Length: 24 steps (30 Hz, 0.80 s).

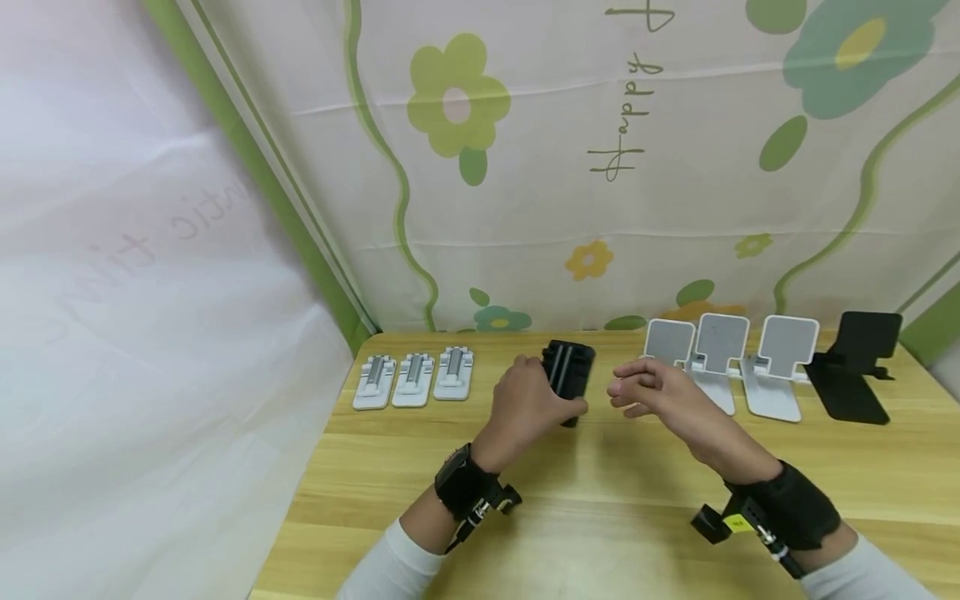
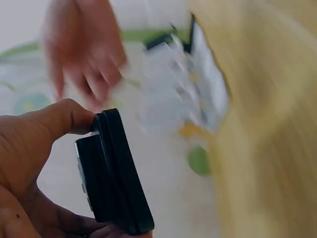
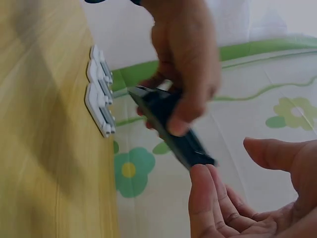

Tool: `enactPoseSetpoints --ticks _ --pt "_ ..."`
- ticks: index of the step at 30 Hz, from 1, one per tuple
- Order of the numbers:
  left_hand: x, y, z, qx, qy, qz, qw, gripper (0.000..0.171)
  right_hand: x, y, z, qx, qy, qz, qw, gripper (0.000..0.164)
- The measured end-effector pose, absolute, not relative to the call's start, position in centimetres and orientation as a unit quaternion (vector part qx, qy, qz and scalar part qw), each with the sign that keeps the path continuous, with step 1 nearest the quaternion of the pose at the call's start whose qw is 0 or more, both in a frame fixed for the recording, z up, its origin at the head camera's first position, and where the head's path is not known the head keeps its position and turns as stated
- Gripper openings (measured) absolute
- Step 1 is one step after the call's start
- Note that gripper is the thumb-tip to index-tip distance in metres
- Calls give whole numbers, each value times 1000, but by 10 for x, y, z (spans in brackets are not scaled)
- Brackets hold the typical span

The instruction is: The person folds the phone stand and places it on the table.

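My left hand [image 1: 522, 406] grips a folded black phone stand [image 1: 567, 371] by its two sides, above the middle of the table. In the left wrist view the stand [image 2: 126, 173] shows edge-on, its thick hinge part towards the palm, between thumb and fingers. To its right is my right hand [image 1: 671, 402], with nothing in it and its fingers loosely bent. The right wrist view has the right hand's fingertips [image 3: 202, 181] right at the lower end of the stand [image 3: 185, 148], thumb held apart from the fingers.
Several folded white phone stands [image 1: 412, 392] lie in a row at the back left of the wooden table [image 1: 600, 517]. At the back right stand unfolded white stands [image 1: 787, 348] and an unfolded black one [image 1: 866, 342]. A flowered curtain [image 1: 525, 208] hangs behind.
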<state>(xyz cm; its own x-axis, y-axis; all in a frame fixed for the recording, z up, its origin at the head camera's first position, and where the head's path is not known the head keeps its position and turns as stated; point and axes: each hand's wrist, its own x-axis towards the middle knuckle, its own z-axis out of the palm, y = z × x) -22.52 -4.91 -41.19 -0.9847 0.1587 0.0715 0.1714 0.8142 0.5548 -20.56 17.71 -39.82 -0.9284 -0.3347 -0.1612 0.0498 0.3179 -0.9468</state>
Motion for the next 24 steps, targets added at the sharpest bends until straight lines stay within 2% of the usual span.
enactPoseSetpoints --ticks 6,12,19,24 --pt "-264 -77 -439 -17 -961 -274 22 45 -215 196 -404 -84 817 -550 153 55" --pt "-294 -94 -458 -8 -970 -241 36 56 -221 205 -411 -77 821 -544 156 53" --pt "-308 -95 -473 -11 -976 -212 46 54 -225 211 -415 -73 823 -537 171 53" --pt "-312 -93 -478 5 -982 -183 35 49 -230 220 -414 -76 839 -518 150 53"
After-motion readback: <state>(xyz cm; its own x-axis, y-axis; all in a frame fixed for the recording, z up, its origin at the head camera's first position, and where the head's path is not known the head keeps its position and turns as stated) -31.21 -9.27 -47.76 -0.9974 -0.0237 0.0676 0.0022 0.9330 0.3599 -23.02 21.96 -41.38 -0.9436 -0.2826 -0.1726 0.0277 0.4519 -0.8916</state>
